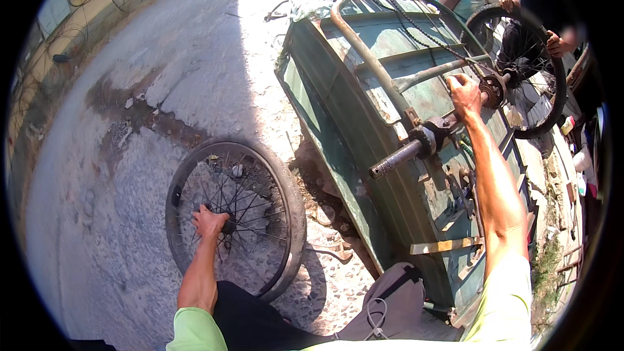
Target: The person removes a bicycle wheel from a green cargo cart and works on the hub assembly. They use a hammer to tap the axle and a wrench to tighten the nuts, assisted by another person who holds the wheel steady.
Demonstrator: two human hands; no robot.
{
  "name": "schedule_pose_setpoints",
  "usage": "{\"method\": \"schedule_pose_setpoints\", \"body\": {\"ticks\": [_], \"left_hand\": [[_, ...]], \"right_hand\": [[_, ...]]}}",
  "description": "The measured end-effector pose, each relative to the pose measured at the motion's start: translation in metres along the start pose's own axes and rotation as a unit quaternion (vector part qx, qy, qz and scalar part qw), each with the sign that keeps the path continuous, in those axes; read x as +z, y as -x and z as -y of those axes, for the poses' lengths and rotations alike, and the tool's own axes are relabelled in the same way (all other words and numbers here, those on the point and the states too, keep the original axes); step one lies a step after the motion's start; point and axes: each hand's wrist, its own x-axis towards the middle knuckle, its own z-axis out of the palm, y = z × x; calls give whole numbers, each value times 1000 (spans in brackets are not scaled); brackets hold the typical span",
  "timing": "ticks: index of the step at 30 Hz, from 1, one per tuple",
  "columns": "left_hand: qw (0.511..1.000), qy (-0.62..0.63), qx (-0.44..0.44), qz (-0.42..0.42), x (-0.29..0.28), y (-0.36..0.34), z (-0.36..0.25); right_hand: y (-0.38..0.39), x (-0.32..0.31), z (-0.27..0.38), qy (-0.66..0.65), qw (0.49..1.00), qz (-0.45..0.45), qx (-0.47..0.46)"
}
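Observation:
My left hand (209, 222) grips a spoked wheel (294, 221) at its hub, the fingers curled among the spokes. This wheel has a worn dark tyre and stands on the ground at my left, beside my knee. My right hand (465, 96) is closed round the greasy axle (398, 158) of an overturned green cart (344, 123). The axle's bare near end points toward the wheel. Part of my right palm's grip is hidden by the back of the hand.
At the upper right a co-worker's hands (556, 45) hold another spoked wheel (564, 84) at the axle's far end. A bent frame tube (364, 45) and a chain (416, 38) cross the cart's underside. Cables hang along the wall (65, 26) at far left.

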Motion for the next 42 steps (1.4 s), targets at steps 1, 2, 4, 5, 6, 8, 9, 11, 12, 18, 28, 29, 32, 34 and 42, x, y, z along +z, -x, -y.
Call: {"method": "schedule_pose_setpoints", "body": {"ticks": [1,2,4,5,6,8,9,11,12,18,28,29,32,34,42], "left_hand": [[1000,22,9,-1,-7,0,-1],[999,47,23,-10,-10,0,-2],[993,98,47,-35,-24,-1,0],[984,128,83,-93,-19,-15,14],[977,176,101,-66,-27,-12,14],[953,272,132,-15,-50,-6,7],[927,346,145,-6,-57,-1,1],[863,480,149,55,-76,26,-17],[820,542,152,100,-86,40,-28],[717,639,193,202,-111,86,-50],[564,706,183,386,-117,165,-115],[580,701,185,372,-115,170,-118],[557,703,181,404,-106,176,-124],[560,701,194,396,-100,183,-133],[552,709,203,388,-73,204,-158]], "right_hand": [[2,0,1,-4,1000,-7,-6],[-3,0,-3,6,1000,0,4],[0,-1,3,4,1000,-2,7],[5,1,10,-2,1000,-15,-14],[7,1,9,4,999,-27,-22],[7,-1,12,-5,1000,-10,-6],[6,0,10,4,1000,-14,-6],[9,-3,11,1,1000,-1,7],[9,-8,10,0,1000,-1,15],[8,-1,8,25,999,-19,20],[-2,1,-6,-8,1000,0,18],[-2,1,-9,-11,1000,3,14],[6,-3,2,1,1000,-5,29],[2,-1,-2,-4,1000,-7,29],[3,3,-5,-25,999,-8,44]]}}
